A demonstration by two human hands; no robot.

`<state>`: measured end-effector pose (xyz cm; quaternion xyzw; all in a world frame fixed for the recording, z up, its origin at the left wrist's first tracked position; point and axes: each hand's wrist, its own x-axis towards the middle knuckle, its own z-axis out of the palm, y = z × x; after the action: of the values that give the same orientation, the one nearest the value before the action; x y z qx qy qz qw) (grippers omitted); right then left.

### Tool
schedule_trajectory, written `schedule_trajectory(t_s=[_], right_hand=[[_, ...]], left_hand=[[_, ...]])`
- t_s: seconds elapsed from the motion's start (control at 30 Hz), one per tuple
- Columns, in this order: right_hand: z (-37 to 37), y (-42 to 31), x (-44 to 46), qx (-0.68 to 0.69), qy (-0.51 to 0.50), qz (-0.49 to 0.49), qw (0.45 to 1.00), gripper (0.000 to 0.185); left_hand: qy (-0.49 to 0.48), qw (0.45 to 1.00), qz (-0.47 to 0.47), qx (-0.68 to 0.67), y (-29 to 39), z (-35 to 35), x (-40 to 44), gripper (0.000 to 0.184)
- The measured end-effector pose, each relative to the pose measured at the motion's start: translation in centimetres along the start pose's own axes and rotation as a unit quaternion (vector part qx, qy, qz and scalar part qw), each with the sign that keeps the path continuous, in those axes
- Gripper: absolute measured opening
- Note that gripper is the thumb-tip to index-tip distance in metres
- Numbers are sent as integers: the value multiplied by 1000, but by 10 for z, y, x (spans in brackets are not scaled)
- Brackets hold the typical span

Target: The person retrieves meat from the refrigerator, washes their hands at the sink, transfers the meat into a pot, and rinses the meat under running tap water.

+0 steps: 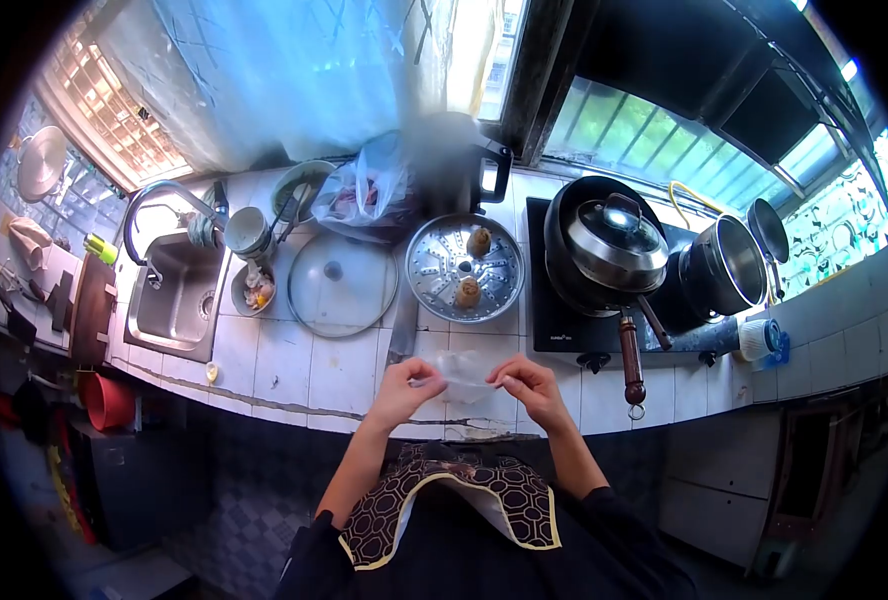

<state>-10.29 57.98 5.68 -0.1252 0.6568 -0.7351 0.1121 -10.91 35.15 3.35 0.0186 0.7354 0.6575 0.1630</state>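
Near the counter's front edge, a thin translucent sheet or wrapper (pixel 467 374) spans between my two hands. My left hand (pixel 410 390) pinches its left side, and my right hand (pixel 530 388) pinches the right side with thumb and fingertips. Just beyond them is a round metal steamer plate (pixel 442 270) with holes, bearing one brown lump (pixel 479 242) at the top and another brown lump (pixel 468 293) lower down. A glass lid (pixel 342 284) lies flat to the left of the plate. A cleaver (pixel 404 320) lies between lid and plate, partly hidden behind my left hand.
At right, a cooktop (pixel 571 335) holds a lidded pan (pixel 619 245) whose handle points toward me, and a steel pot (pixel 729 265). At left are a sink (pixel 176 298), stacked bowls (pixel 248 230) and a bowl of scraps (pixel 256 288). A plastic bag (pixel 364 195) sits behind the lid.
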Motion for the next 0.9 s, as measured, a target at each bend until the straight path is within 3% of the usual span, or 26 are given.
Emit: schedule_trajectory(t_s=[0.1,0.13,0.17,0.23,0.27,0.33,0.4,0.47,0.57,0.63,0.7,0.8,0.9], right_hand=[[3,-9,2,11,-43,13,999,11],[5,-12,3,-17,-56,-1,998,11],[9,-17,3,-17,-56,-1,998,11],[22,-25,7,-233,-71,-43,969,16],[25,-21,9,-233,-73,-43,969,16],[31,-8,12,-466,-14,-82,881,19],[33,-4,17,-490,33,-82,867,23],[33,4,22,-540,157,-92,822,24],[28,4,18,-528,127,-77,836,10],[29,1,12,-511,116,-80,848,12],[31,-3,2,-532,45,-63,843,29],[49,-29,-13,-514,-48,2,856,36],[61,-55,-16,-493,-98,33,864,41]], left_hand=[[-5,972,-97,-214,-2,-13,-8,12],[-5,972,-98,-213,-3,-14,-7,12],[27,940,-127,-315,-3,-14,-5,12],[49,839,-157,-519,-7,-10,3,11],[50,838,-156,-520,-7,-7,7,11],[79,840,-125,-523,-5,1,12,8],[94,848,-121,-508,-3,5,14,8],[91,883,-107,-447,-6,4,11,9],[126,888,-100,-432,-3,11,5,10],[178,906,-72,-378,4,8,7,10],[229,917,-41,-324,5,9,9,11],[287,880,-54,-374,4,11,7,12],[248,841,-79,-475,0,16,4,11]])
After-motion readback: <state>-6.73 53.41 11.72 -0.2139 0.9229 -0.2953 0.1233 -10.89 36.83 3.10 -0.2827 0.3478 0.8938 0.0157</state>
